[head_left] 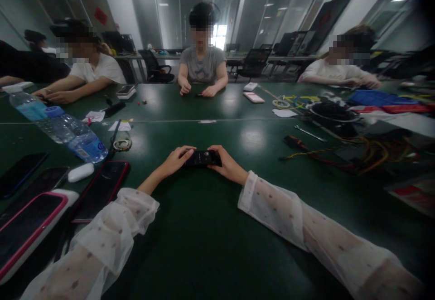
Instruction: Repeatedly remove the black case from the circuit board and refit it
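A small black device with a lit screen, like a smartphone [203,157], is held sideways just over the green table [190,245]. My left hand [176,160] grips its left end, the thumb lying over the screen's edge. Round the right end closes my right hand [226,163], its thumb along the near side. White marks show on the dark screen, too small to read. The fingers behind the device are partly hidden. Sheer white sleeves with dark dots cover both my forearms.
Left of me lie several phones, among them a pink-cased one [30,232], a white earbud case [80,172] and tilted water bottles [78,134]. To the right are a wrench [310,133] and tangled cables [367,155]. Across the table sits a person in grey [203,64], with others either side.
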Available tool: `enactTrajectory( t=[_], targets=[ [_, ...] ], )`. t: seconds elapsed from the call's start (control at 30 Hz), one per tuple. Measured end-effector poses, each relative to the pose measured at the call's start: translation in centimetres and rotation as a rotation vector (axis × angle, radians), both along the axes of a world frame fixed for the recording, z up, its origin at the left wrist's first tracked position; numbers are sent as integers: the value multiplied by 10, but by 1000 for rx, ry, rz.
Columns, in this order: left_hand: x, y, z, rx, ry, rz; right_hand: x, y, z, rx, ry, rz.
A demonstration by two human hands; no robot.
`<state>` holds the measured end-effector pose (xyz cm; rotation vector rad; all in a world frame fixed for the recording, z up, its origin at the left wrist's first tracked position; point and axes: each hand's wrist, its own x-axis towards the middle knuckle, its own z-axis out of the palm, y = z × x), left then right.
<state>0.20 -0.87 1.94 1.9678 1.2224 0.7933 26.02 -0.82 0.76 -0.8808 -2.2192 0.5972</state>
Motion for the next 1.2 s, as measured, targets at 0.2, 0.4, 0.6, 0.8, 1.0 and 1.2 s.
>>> enactTrajectory(
  t=[0.2,0.4,0.6,0.8,1.0,1.2],
  targets=[
    [-2,4,-7,-9,-11,11,1,0,7,-138,-1,-53],
    [0,3,-4,-24,-33,9,4,4,10,-239,37,-48],
    [0,0,1,-43,7,12,5,8,6,-339,151,27],
    [-2,2,-3,-13,51,-9,6,9,5,-368,175,54],
    [-2,0,-1,11,63,-20,6,8,7,-377,169,62],
    [-3,-1,-1,58,103,-40,6,10,4,-356,177,64]
  ],
)
